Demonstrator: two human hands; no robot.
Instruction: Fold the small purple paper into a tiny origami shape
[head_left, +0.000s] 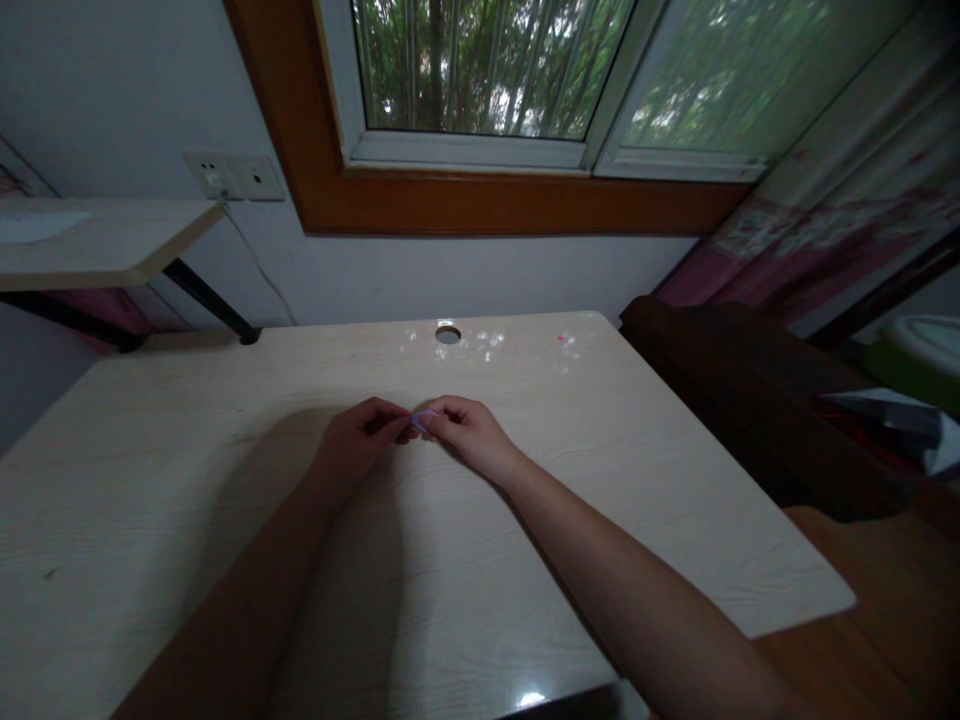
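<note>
My left hand (361,436) and my right hand (466,432) meet over the middle of a pale wooden desk (225,520). Both are closed in a pinch on a small pale purple object (422,417) held between their fingertips. The object is too small and dim to name. Both forearms reach in from the bottom edge of the view and cast a shadow on the desk.
A round cable hole (448,334) sits near the desk's far edge. A raised shelf (90,240) stands at the left, below wall sockets (234,177). A window (540,80) is above. Dark wooden furniture (757,400) and a curtain (840,220) are at the right.
</note>
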